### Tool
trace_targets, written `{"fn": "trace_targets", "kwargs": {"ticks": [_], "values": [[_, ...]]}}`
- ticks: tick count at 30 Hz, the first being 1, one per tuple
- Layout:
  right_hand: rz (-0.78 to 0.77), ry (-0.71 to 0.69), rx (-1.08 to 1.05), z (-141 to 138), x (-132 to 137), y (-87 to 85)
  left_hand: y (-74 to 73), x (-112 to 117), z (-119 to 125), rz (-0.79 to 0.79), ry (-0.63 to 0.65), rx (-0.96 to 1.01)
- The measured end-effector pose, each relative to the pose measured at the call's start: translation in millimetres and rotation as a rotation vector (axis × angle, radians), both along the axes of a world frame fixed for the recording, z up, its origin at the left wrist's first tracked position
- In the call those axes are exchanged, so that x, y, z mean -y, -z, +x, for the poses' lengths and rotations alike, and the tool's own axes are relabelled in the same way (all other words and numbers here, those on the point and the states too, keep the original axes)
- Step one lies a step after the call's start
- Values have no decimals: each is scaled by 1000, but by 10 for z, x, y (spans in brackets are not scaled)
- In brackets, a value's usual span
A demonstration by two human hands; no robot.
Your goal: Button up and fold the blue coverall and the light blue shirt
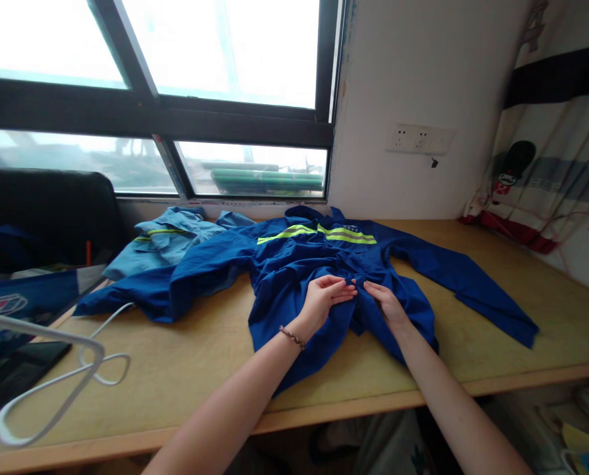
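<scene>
A dark blue work jacket [294, 264] lies spread on the table, collar toward the window, with yellow-green and silver reflective strips across its chest. Its sleeves stretch out to both sides. My left hand [328, 297], with a beaded bracelet at the wrist, pinches the jacket's front edge near the middle. Close beside it, my right hand [384, 302] pinches the other front edge. The two edges are slightly lifted and nearly meet between my fingertips. Below my hands the front panels hang apart. Whether a button or a zip is between my fingers I cannot make out.
A light blue garment [170, 237] lies crumpled under the jacket's left-hand sleeve. A white cable or wire loop [76, 343] rises at the table's left. The wooden table [185, 369] ends at a front edge near me. A black chair [47, 211] stands left; a curtain [546, 152] hangs right.
</scene>
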State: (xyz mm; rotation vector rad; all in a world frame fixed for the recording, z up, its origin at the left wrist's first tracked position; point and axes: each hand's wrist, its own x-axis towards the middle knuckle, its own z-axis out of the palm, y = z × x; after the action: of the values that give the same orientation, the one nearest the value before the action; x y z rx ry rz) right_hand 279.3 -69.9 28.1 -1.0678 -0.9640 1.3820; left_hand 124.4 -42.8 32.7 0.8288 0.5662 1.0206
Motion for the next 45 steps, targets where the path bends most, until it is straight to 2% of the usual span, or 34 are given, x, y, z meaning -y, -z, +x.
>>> {"fn": "trace_targets", "kwargs": {"ticks": [8,13,19,23,27,31,34,39,45], "values": [[8,28,18,1,19,0,37,-13,7,28,-16,-34],[121,87,35,27,-1,67,39,-18,15,69,-40,-98],[252,177,339,6,24,70,7,13,33,200,-92,-249],[331,224,507,-46,71,32,84,10,41,313,-153,-346],[419,298,797,-88,115,44,152,11,46,386,-160,-418],[504,375,1049,-127,141,80,165,32,74,320,-83,-357],[555,362,1138,-154,144,111,174,28,98,199,-98,-311],[536,342,1039,-189,137,119,184,17,89,-38,-86,-148],[504,308,880,-211,130,56,148,19,65,-159,-81,-22]]}}
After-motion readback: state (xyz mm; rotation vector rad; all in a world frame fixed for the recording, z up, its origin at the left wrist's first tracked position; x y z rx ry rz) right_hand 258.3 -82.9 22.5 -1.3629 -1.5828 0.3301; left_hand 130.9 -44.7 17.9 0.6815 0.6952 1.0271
